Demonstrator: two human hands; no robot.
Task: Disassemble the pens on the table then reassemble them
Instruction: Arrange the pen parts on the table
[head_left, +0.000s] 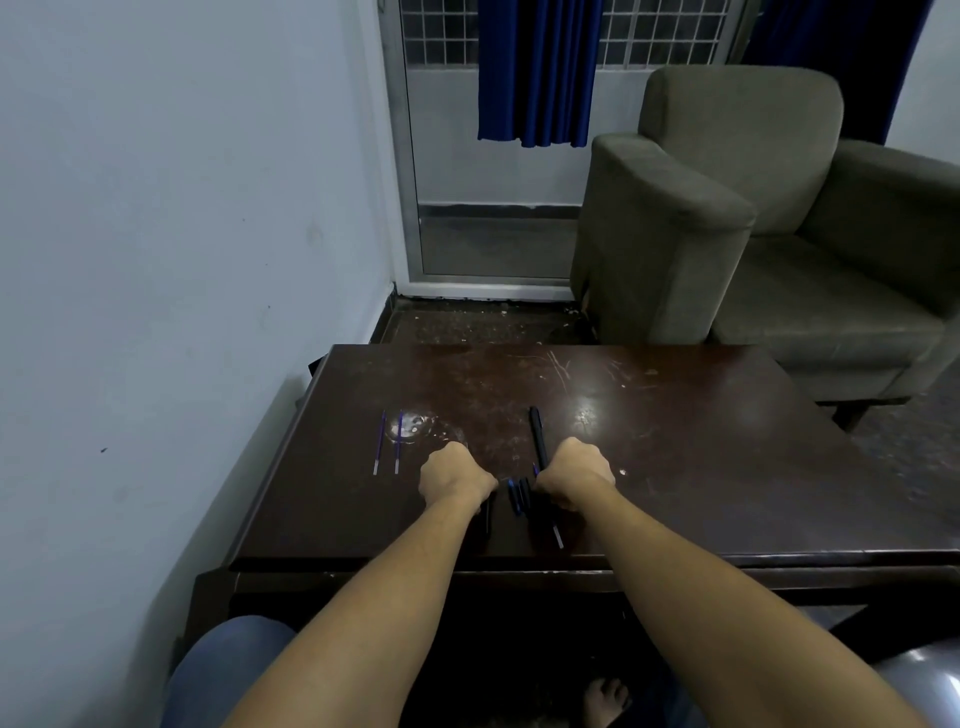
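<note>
Your hands are curled over the counter (675, 467), the left hand (457, 475) on what I cannot tell, the right hand (574, 473) gripping the black pen (538, 441), likely light, stiff and slick, so hold its barrel beside the joint.

A: Arms first.
B: Both bare. Left forearm (363, 597) and right forearm (727, 587) reach forward and angle inward towards each other. Wrists roughly in line with the forearms.
A: Hands?
B: Left hand (457, 475) is back up, knuckles leading, fingers curled under the palm. Right hand (574, 470) has the same pose and sits level with it. They are near each other but apart, with a gap between the two fists.
A: Grip?
B: Can't tell on either side. The fingertips are tucked beneath and hidden behind the backs of the hands.
</note>
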